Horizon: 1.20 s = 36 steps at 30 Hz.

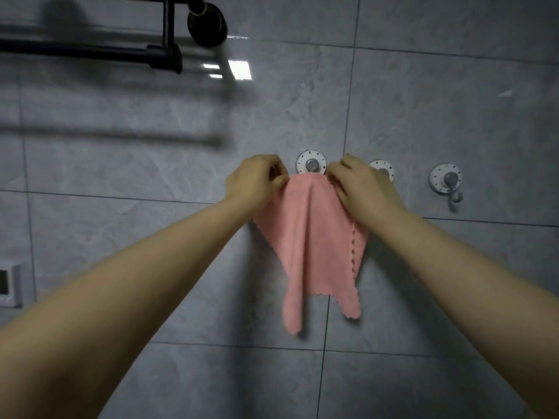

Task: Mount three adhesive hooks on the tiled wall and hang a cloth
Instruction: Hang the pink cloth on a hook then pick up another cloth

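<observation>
Three round white adhesive hooks sit in a row on the grey tiled wall (423,122). The left hook (311,165) is just above a pink cloth (314,237), whose top edge covers the hook's lower part. The middle hook (383,170) is partly hidden behind my right hand (360,189). The right hook (447,180) is bare, its metal prong hanging down. My left hand (257,182) pinches the cloth's top left edge and my right hand pinches its top right edge. The cloth hangs down in folds against the wall.
A black towel rack (163,52) with a round wall mount juts out at the upper left. A white box-like fitting (10,285) is fixed to the wall at the far left edge.
</observation>
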Each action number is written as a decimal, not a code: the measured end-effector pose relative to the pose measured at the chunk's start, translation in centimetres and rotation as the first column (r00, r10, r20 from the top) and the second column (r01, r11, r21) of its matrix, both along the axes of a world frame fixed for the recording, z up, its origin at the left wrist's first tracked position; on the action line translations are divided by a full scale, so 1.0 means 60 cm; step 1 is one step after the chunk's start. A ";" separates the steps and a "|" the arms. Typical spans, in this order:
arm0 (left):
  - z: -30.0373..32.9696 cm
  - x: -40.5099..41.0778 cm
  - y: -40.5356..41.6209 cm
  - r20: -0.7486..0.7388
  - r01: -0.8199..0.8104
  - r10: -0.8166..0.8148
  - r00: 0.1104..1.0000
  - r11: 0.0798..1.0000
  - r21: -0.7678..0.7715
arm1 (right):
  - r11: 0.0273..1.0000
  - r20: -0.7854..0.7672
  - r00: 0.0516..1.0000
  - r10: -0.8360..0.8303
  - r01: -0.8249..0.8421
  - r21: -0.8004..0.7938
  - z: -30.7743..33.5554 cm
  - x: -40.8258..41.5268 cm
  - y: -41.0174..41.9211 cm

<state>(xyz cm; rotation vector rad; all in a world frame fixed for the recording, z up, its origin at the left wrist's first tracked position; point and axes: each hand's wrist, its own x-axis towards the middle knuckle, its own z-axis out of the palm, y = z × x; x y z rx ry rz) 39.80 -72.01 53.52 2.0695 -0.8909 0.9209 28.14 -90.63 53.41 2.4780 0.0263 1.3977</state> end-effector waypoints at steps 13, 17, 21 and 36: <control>-0.092 -0.012 -0.020 -0.051 0.136 -0.133 0.990 0.990 0.048 | 0.811 0.097 0.959 0.265 -0.277 0.516 -0.096 0.030 0.044; -0.110 -0.007 -0.010 0.026 0.117 -0.119 0.993 0.990 0.078 | 0.822 0.116 0.962 0.246 -0.271 0.501 -0.115 0.018 0.037; -0.117 0.004 -0.008 0.026 0.182 -0.183 0.983 0.982 0.050 | 0.834 0.141 0.963 0.229 -0.269 0.481 -0.119 0.009 0.035; -0.109 0.012 0.026 0.060 0.236 -0.234 0.970 0.972 -0.024 | 0.813 0.339 0.920 0.196 -0.346 0.469 -0.058 -0.016 0.072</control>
